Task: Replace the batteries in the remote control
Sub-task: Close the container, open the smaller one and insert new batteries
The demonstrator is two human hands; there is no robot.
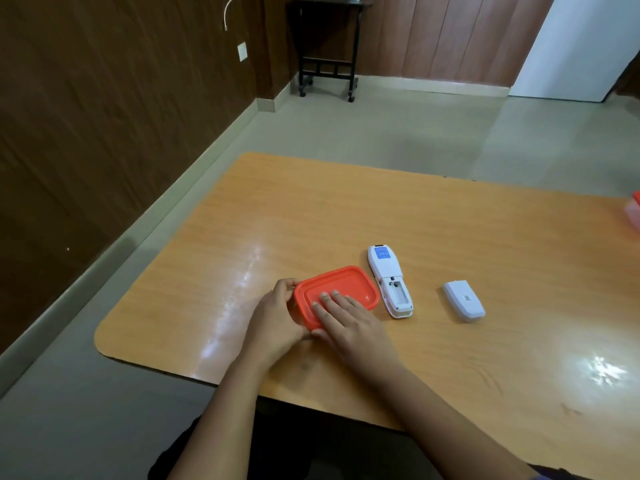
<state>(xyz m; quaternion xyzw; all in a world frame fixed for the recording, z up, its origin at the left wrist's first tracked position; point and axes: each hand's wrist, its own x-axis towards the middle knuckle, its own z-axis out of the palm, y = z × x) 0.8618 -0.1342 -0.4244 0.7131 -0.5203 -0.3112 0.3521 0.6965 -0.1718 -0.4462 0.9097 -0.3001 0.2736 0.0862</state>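
I see both bare forearms reaching forward side by side. My left hand (277, 315) curls its fingers around something, thumb up at the far edge. My right hand (349, 323) lies flat, palm down, 4 fingers extended.

No legible text in view. Remote (389, 280) lies face down on desk (450, 237); blue label near its top end carries white print, too small to read. Battery cover (463, 301), lying apart from remote, bears small dark square mark, possibly code, unreadable. Orange lid (346, 282): no markings seen.
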